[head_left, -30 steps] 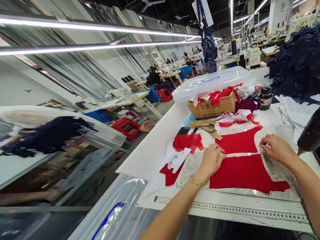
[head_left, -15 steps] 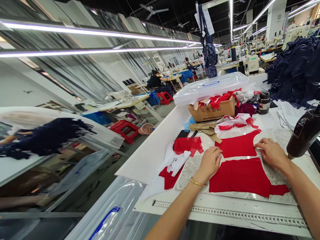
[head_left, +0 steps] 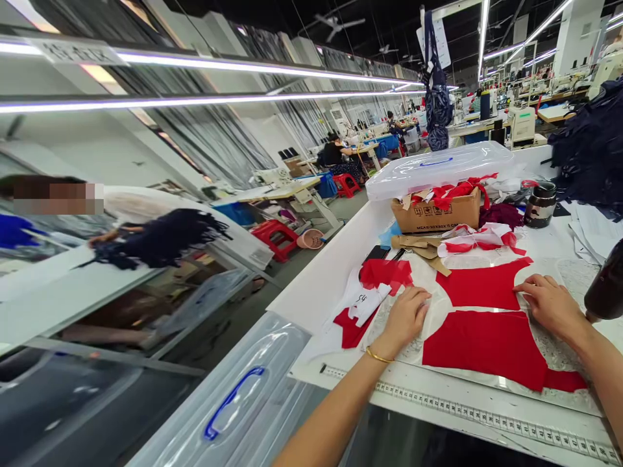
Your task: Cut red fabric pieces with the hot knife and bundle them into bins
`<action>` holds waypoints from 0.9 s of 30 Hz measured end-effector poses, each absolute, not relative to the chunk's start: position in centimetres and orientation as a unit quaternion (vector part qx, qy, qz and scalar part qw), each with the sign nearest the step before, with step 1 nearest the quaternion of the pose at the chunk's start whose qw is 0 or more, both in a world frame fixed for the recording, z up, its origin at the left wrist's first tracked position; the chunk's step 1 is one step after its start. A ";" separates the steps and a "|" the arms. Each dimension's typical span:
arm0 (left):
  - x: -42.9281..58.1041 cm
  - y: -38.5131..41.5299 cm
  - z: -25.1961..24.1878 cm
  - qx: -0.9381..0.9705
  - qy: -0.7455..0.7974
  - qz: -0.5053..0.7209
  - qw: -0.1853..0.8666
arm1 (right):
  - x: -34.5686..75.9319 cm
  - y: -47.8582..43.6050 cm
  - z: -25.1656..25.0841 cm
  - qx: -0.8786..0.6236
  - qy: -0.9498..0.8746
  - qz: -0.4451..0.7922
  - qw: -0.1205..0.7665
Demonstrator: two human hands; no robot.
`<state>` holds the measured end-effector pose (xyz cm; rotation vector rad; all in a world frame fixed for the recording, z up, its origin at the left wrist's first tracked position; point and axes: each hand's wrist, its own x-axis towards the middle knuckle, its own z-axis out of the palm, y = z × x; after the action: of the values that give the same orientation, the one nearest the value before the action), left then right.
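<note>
An upper red fabric piece (head_left: 484, 285) lies flat on a clear patterned sheet. Below it is a larger red piece (head_left: 481, 347) with a narrow end at the right. My left hand (head_left: 407, 316) rests just left of both pieces, fingers bent and loosely apart, holding nothing visible. At the right edge of the upper piece, the fingertips of my right hand (head_left: 552, 305) touch down with the fingers apart. Left of my left hand lie a white tag marked 54 (head_left: 367, 303) and more red fabric (head_left: 387, 274).
A measuring tape (head_left: 457, 408) runs along the table's front edge. Behind the fabric stand a cardboard box of scraps (head_left: 438, 213), a clear lid (head_left: 440, 168) and a dark jar (head_left: 540, 204). A dark bottle (head_left: 606, 285) is at right. Another person handles navy straps (head_left: 170, 240) at left.
The view has swung left, so the table sits further right. My left fingertips have come away from the upper piece's left edge, leaving a small gap. My right hand remains at its right edge.
</note>
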<state>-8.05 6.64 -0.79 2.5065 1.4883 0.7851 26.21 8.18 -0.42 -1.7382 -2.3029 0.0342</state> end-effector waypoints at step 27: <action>-4.2 -0.1 0.7 0.896 0.361 0.243 0.088 | 25.9 8.0 0.6 -0.615 -0.776 0.058 0.131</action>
<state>-4.17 -0.10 0.66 2.6672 1.0748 0.7233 25.87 8.04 0.55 -1.7844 -2.2524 0.1672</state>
